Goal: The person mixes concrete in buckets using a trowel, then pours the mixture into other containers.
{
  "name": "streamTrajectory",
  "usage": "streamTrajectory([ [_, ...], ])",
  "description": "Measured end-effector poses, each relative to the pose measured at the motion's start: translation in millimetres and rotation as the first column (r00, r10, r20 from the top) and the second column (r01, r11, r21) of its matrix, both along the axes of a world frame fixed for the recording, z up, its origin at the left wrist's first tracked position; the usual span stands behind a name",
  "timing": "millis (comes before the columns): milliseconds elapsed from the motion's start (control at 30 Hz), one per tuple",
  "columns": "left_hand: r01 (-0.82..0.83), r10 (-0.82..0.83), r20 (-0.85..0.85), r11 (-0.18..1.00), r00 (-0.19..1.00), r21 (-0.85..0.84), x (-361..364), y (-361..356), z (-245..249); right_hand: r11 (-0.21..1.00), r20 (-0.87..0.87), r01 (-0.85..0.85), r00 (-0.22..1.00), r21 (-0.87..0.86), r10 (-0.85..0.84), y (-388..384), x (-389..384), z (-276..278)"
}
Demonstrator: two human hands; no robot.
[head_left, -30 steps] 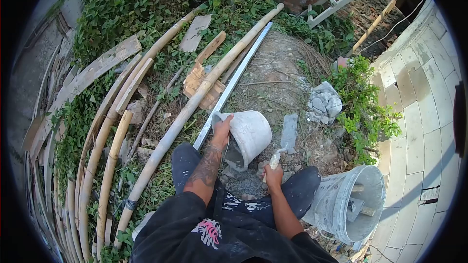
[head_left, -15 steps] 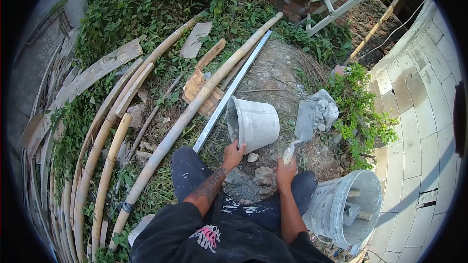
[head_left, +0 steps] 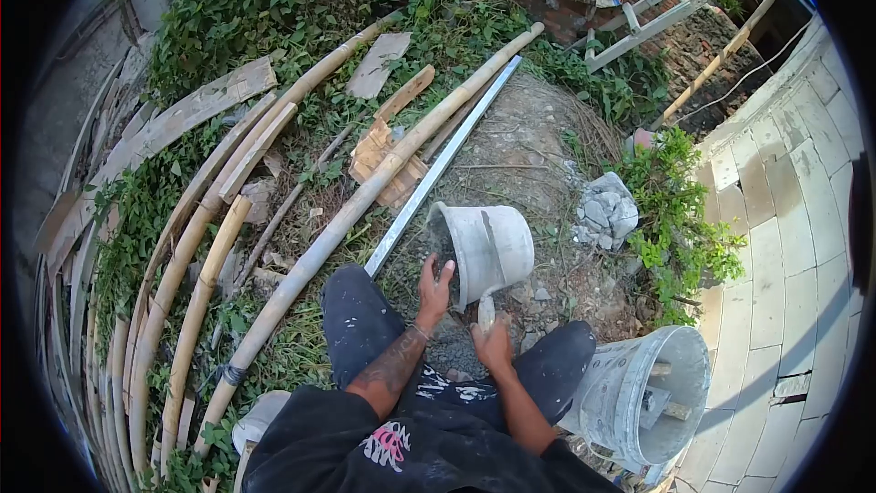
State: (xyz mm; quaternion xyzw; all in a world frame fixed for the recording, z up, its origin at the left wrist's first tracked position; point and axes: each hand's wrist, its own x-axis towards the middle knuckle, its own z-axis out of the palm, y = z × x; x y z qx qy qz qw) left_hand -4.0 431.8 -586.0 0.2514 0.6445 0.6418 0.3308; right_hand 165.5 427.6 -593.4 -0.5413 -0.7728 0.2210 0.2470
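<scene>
A grey-white bucket [head_left: 493, 251] lies tipped on its side before my knees, its mouth turned left. My left hand [head_left: 434, 290] is at the lower part of that mouth, thumb and forefinger apart, the other fingers partly hidden. In my right hand [head_left: 494, 343] is a trowel [head_left: 486, 312], gripped by its pale handle. Its grey blade overlaps the bucket's side, and the blade's outline blends with the plastic. Below the bucket, between my legs, is a patch of dark grey mortar [head_left: 453, 345], partly covered by my hands.
A larger pail [head_left: 602, 393] holding several pieces leans by my right knee. Broken grey rubble [head_left: 606, 212] sits ahead, near a leafy bush [head_left: 671, 210]. Bamboo poles [head_left: 315, 260] and a metal bar [head_left: 443, 169] lie to the left. A block wall [head_left: 776, 283] runs along the right.
My right hand has swung left, bringing the trowel from beside the rubble onto the bucket's side. My left hand has shifted from the rim's lower edge up to the mouth.
</scene>
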Motion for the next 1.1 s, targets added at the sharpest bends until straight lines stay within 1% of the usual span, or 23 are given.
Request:
streamTrajectory([
  [33,-0.084,0.073,0.240,0.996,0.968,0.035,-10,9,18,0.986,-0.085,0.026,0.996,-0.167,-0.041,-3,-8,4],
  [67,-0.045,0.040,0.202,0.999,0.978,0.019,-25,24,0,0.925,-0.133,0.062,0.984,-0.374,-0.120,-37,4,9],
  [100,0.058,-0.069,0.213,0.997,0.975,0.056,-39,41,6,0.879,-0.154,0.095,0.970,-0.466,-0.187,-52,13,17],
  [167,0.147,-0.164,0.401,0.986,0.902,0.072,-44,70,34,0.814,-0.242,0.111,0.924,-0.570,-0.295,-31,4,42],
  [200,0.196,-0.206,0.497,0.978,0.843,0.072,-38,74,43,0.802,-0.216,0.111,0.933,-0.587,-0.288,-32,3,50],
  [300,0.228,-0.282,0.440,0.958,0.852,0.174,-25,105,11,0.772,-0.156,0.124,0.948,-0.624,-0.278,-39,1,55],
  [367,0.173,-0.208,0.334,0.976,0.919,0.132,-15,112,8,0.826,-0.204,0.176,0.922,-0.536,-0.329,-41,1,55],
  [400,0.144,-0.171,0.278,0.983,0.945,0.115,-11,111,23,0.848,-0.231,0.205,0.907,-0.489,-0.352,-40,2,58],
  [433,0.135,-0.207,0.356,0.967,0.911,0.217,-4,104,35,0.948,-0.119,0.243,0.955,-0.203,-0.270,-41,8,57],
  [533,0.250,-0.347,0.301,0.915,0.888,0.318,-13,76,62,0.915,-0.298,0.316,0.874,-0.250,-0.383,-46,5,77],
  [567,0.298,-0.396,0.289,0.896,0.872,0.328,-16,66,64,0.932,-0.292,0.326,0.886,-0.161,-0.360,-45,5,71],
  [667,0.312,-0.349,0.153,0.923,0.924,0.224,-5,44,14,0.886,-0.439,0.244,0.797,-0.394,-0.415,-26,2,96],
  [700,0.369,-0.379,0.057,0.920,0.924,0.135,-1,37,11,0.903,-0.514,0.228,0.759,-0.363,-0.399,-13,-3,109],
  [733,0.417,-0.416,-0.034,0.908,0.909,0.039,4,31,8,0.925,-0.575,0.263,0.726,-0.274,-0.377,0,-1,127],
  [767,0.454,-0.459,-0.112,0.888,0.881,-0.068,9,26,5,0.933,-0.626,0.303,0.695,-0.191,-0.354,13,-7,166],
  [800,0.405,-0.406,-0.095,0.914,0.909,-0.026,14,23,5,0.945,-0.745,0.326,0.627,-0.012,-0.226,34,0,181],
  [833,0.354,-0.353,-0.074,0.935,0.933,0.005,19,20,6,0.931,-0.811,0.337,0.579,0.141,-0.086,41,-6,236],
  [867,0.299,-0.297,-0.056,0.953,0.953,0.037,19,19,7,0.896,-0.868,0.385,0.496,0.220,0.000,50,-4,271],
  [900,0.327,-0.327,-0.072,0.945,0.942,-0.005,15,18,7,0.833,-0.883,0.429,0.449,0.349,0.139,59,-2,301],
  [1000,0.271,-0.270,-0.029,0.962,0.962,0.036,18,17,1,0.683,-0.857,0.530,0.412,0.503,0.311,65,-4,344],
  [1033,0.282,-0.281,-0.033,0.960,0.959,0.002,19,14,-1,0.675,-0.840,0.520,0.448,0.523,0.306,64,-7,319],
  [1067,0.292,-0.293,-0.041,0.956,0.955,-0.029,18,11,0,0.778,-0.853,0.434,0.465,0.454,0.238,62,-17,259],
  [1100,0.303,-0.306,-0.054,0.951,0.950,-0.056,17,8,1,0.940,-0.612,0.300,0.778,0.164,-0.142,44,-11,189],
])
